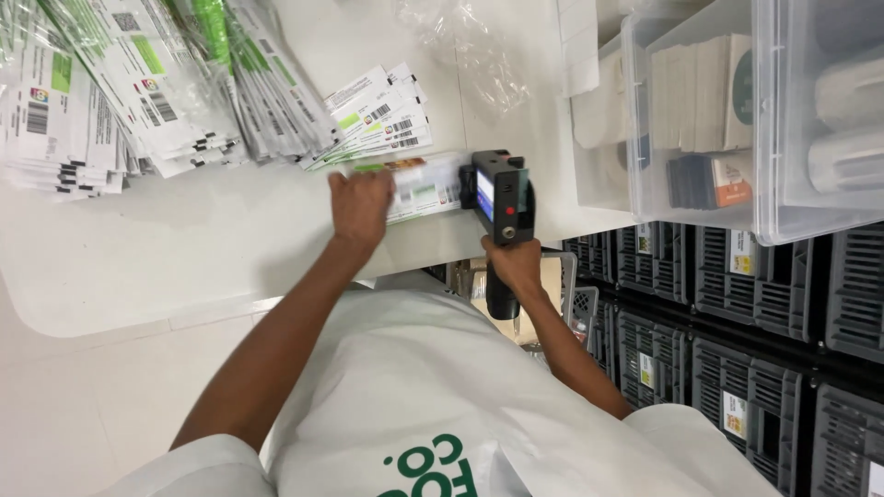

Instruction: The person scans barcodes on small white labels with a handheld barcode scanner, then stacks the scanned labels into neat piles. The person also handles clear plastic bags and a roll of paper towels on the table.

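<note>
Packing or stockroom workplace, warehouse-type.

White worktable (184, 248) piled with stacks of flat white-and-green label-printed pouches (138, 83); black handheld printer with a small screen (500, 198) at the table edge, one pouch (419, 189) against it. Clear plastic bins (700, 129) hold sorted cards and packets. Rows of dark slatted storage crates (737, 313) with small tags stand below on the right. Loose clear plastic wrap (460, 46) on the table. Pale tiled floor (83, 405).

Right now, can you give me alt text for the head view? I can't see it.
The left hand presses a flat printed pouch onto a white table, while the right hand holds a black handheld device against its edge. Stacks of similar pouches lie behind.
</note>
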